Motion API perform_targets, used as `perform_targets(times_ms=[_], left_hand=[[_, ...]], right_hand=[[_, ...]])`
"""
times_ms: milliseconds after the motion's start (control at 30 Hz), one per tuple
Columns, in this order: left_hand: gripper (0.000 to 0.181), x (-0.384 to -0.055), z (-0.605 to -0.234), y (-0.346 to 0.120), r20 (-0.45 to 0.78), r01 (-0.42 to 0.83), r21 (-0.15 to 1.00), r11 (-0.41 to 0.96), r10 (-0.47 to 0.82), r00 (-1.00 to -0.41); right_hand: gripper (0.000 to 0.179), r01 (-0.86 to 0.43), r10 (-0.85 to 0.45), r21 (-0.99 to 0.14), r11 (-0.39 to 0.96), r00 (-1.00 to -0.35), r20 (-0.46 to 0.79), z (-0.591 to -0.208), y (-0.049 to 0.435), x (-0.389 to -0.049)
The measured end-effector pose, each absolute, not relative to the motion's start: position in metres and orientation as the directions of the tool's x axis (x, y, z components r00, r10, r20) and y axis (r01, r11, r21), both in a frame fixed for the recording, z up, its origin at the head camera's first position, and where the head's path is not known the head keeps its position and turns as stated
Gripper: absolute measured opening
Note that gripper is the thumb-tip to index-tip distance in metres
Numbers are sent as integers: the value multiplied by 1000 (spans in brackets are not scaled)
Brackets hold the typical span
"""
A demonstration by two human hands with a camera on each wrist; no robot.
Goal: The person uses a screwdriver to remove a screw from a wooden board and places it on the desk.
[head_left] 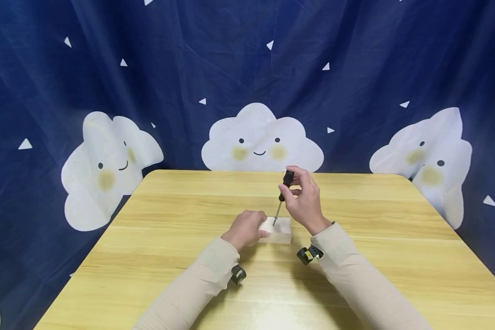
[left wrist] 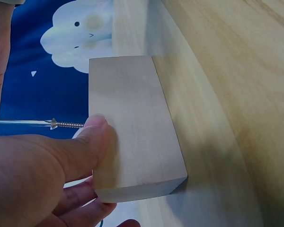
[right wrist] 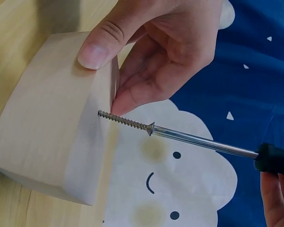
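Note:
A pale wooden block [head_left: 279, 237] lies on the table, and my left hand [head_left: 247, 228] grips its left end, thumb [left wrist: 97, 137] on the near side and fingers behind. Above the block my right hand [head_left: 305, 198] holds a screwdriver [head_left: 287, 181] by its black handle, shaft slanting down to the left. At the shaft's end sits a metal screw [right wrist: 123, 120] with a flared head and most of its thread exposed. The screw's point is right at the block's top face in the right wrist view.
The wooden table [head_left: 169, 275] spreads around the block on all sides. Behind it hangs a dark blue curtain [head_left: 181, 55] with smiling white clouds and small triangles. Black wrist cameras [head_left: 238, 275] hang under both cuffs, close over the tabletop.

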State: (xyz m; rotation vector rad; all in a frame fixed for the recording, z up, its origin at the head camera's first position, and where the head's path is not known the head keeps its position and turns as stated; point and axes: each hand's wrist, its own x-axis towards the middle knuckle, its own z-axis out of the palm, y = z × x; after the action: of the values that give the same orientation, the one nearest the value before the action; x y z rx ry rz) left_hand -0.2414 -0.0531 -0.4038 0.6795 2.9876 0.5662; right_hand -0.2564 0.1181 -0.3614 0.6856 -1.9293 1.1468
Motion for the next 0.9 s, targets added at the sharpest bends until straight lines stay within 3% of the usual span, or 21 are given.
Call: perform_targets(times_ms=[167, 467, 733, 900], left_hand=[[42, -241, -405, -53, 51, 409, 357, 840, 420, -906], [44, -241, -404, -53, 44, 407, 354, 842, 419, -907], [41, -241, -405, -53, 46, 400, 353, 846, 412, -910], [43, -242, -405, -52, 49, 403, 357, 843, 414, -909]], right_hand=[[48, -766, -74, -504, 399, -574, 815, -361, 120, -256], [51, -756, -46, -469, 456, -547, 836, -361, 121, -256], [49, -766, -86, -518, 380, -587, 805, -360, 123, -256], [57, -735, -60, -519, 437, -600, 798, -362, 124, -257]])
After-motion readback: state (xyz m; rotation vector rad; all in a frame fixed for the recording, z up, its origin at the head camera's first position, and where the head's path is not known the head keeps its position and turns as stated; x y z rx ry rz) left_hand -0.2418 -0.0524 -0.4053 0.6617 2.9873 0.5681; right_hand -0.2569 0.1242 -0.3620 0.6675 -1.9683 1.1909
